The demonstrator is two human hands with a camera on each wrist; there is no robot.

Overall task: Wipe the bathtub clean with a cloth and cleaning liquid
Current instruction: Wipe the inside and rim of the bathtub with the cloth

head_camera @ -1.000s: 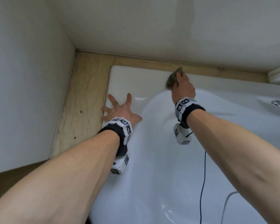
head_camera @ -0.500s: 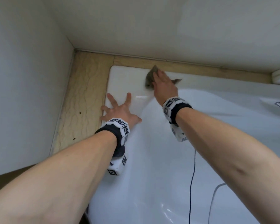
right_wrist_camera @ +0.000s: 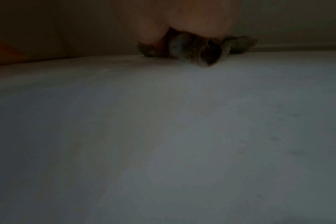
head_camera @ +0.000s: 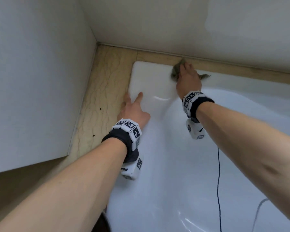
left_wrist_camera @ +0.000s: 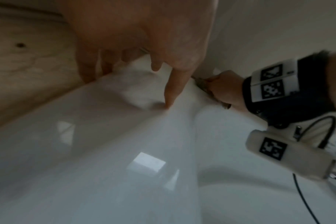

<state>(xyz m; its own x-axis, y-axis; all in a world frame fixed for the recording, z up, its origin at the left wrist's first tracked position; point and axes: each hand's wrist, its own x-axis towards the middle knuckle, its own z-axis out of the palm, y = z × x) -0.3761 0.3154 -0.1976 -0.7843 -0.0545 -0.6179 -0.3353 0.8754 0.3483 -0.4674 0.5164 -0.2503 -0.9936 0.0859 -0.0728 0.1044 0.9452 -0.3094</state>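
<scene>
Right hand [head_camera: 188, 79] presses the bunched grey cloth [head_camera: 175, 72] on the bathtub [head_camera: 157, 164] rim's far corner, fingers curled over it for scrubbing; left hand [head_camera: 132, 111], fingers released and spread, braces on the rim, steadying the reach

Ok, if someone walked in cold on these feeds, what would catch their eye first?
Probably the right hand pressing a crumpled grey-brown cloth onto the far rim of the white bathtub, close to the wall. Next, the left hand spread flat on the tub's corner beside the beige ledge. Both wrists carry black bands with marker-covered white blocks.
</scene>
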